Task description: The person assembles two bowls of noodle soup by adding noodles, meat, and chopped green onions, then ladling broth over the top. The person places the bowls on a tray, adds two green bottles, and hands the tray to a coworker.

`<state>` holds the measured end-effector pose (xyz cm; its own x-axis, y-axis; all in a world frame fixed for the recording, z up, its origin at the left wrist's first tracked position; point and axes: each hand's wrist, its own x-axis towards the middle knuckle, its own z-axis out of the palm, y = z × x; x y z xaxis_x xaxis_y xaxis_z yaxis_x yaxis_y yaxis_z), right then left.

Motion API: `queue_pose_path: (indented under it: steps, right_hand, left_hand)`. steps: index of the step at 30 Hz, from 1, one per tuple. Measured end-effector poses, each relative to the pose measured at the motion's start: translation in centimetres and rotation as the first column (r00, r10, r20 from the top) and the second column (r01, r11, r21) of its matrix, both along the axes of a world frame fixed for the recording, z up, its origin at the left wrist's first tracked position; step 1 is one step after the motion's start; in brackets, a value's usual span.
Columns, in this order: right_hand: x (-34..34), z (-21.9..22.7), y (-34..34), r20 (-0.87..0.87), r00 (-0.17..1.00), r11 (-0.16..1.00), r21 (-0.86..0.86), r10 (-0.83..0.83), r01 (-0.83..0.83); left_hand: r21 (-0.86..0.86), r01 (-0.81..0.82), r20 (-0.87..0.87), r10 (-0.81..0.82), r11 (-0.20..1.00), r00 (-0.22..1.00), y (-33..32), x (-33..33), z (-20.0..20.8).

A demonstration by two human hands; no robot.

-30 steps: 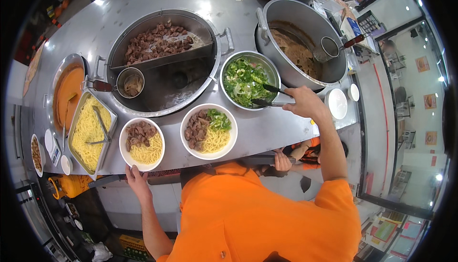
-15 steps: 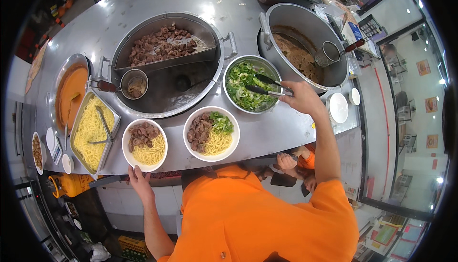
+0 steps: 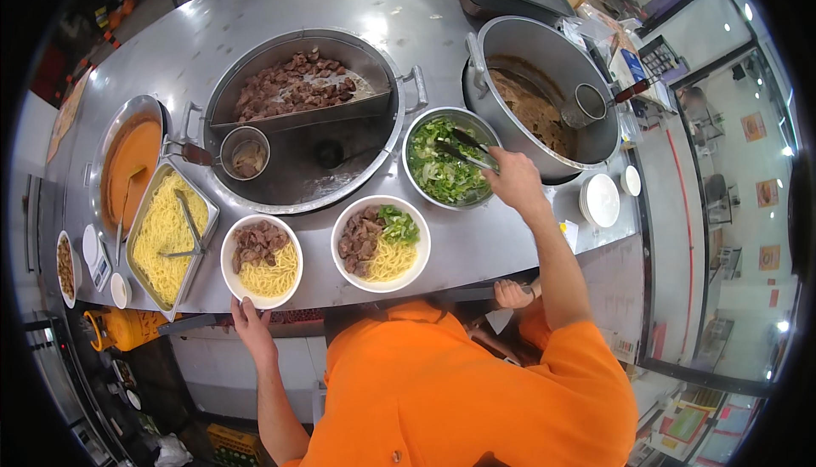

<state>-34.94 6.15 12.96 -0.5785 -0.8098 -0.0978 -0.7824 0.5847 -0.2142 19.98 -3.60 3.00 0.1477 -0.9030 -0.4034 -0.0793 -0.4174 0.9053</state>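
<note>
My right hand grips black-tipped tongs, whose tips reach into chopped green onions in a round metal bowl. At the counter's front edge my left hand has its fingers extended against the near rim of a white bowl with sliced meat and yellow noodles. Just right of it stands a second white bowl, holding meat, noodles and a heap of green onions.
A divided pot of meat stands behind the bowls, with a strainer inside. Left are a noodle tray and an orange sauce pan. Right stand a deep soup pot and stacked white bowls. Another person's hand is at the counter edge.
My right hand and the tongs have shifted slightly left, with the tips deeper among the green onions. My left hand stays by the bowl. The other person's hand now lies at the counter edge.
</note>
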Motion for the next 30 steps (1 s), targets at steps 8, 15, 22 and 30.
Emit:
queue_pose_path:
  steps: [8, 15, 22, 30]
  right_hand:
    - [-1.0, 2.5, 2.8, 0.098, 0.995, 0.996, -0.085, -0.008, 0.016]
    - [1.2, 0.3, -0.8, -0.036, 0.995, 0.977, -0.189, 0.092, -0.098]
    - [0.8, -1.4, -2.0, -0.049, 0.999, 0.992, -0.119, 0.023, -0.029]
    - [0.9, 4.2, 3.6, -0.015, 0.999, 0.999, 0.0, -0.04, 0.04]
  left_hand:
    - [0.003, -0.01, -0.01, 0.01, 1.0, 1.0, -0.1, 0.1, -0.7]
    - [0.006, -0.01, 0.021, 0.009, 1.0, 1.0, -0.2, -0.1, -0.2]
    - [0.001, -0.009, 0.008, 0.009, 1.0, 1.0, 0.0, 0.0, -0.1]
    - [-0.005, -0.021, -0.012, 0.021, 1.0, 1.0, 0.0, 0.1, -0.6]
